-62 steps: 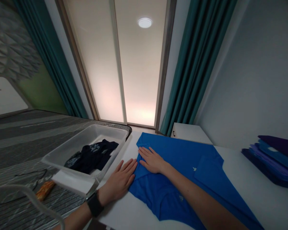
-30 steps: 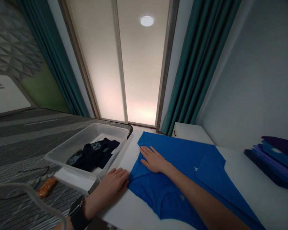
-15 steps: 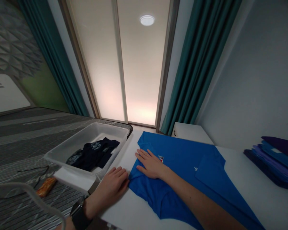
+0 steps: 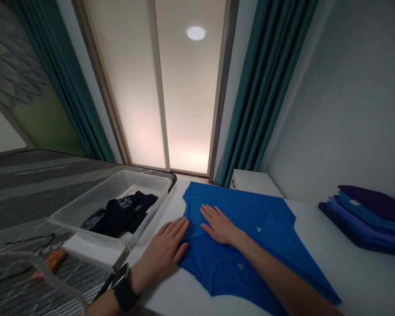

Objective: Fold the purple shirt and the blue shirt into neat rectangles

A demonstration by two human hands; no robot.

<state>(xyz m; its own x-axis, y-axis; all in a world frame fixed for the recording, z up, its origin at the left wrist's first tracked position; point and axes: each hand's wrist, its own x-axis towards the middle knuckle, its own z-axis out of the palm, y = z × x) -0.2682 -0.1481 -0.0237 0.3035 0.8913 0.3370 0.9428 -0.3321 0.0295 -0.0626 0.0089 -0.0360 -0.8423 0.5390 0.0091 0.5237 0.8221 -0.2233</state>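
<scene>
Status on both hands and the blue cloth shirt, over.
Right hand flat on blue cloth shirt; left hand flat at its left edge. Shirt spread on white table. Right forearm crosses over it.

Room shows between shirt (image 4: 237,202) and folded stack (image 4: 365,219); leftward, the tub (image 4: 98,199) probably obstructs passage.

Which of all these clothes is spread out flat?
The bright blue shirt on the white table, with the right hand on it. The dark clothes lie bunched up in the plastic bin; the rest sit neatly stacked at right.
</scene>
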